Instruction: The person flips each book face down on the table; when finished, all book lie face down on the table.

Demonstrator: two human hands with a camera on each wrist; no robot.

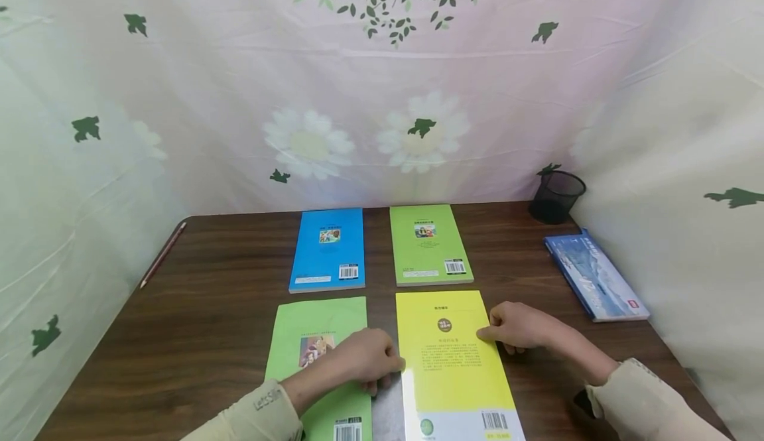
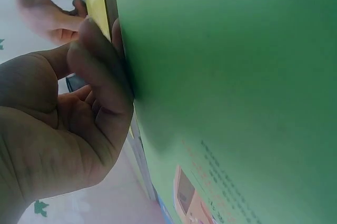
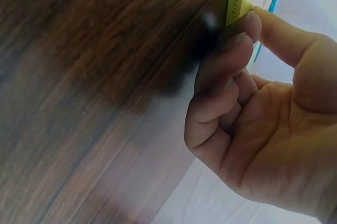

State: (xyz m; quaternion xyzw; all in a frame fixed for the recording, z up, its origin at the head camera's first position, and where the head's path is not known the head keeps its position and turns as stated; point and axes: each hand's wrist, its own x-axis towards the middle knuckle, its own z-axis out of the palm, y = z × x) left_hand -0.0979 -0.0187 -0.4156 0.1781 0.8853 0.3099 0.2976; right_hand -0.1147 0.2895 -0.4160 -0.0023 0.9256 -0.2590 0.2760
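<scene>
A yellow book (image 1: 447, 341) lies on the dark wooden table, barcode toward me. My right hand (image 1: 525, 327) pinches its right edge, thumb on the cover and curled fingers at the side; the right wrist view shows these fingers (image 3: 239, 50) against the yellow spine. Over the near green book (image 1: 322, 315) reaches my left hand (image 1: 367, 358), with its fingers bent and their tips at the yellow book's left edge. In the left wrist view, the left hand (image 2: 79, 113) partly hides that contact, and the green cover (image 2: 237, 76) fills the right side.
Behind lie a blue book (image 1: 327, 249) and another green book (image 1: 430, 245), side by side. At the right are a thick blue-and-white book (image 1: 597, 275) and a black mesh pen holder (image 1: 556, 195). A pencil (image 1: 163, 255) lies along the left table edge. Patterned cloth (image 1: 370, 83) encloses the table.
</scene>
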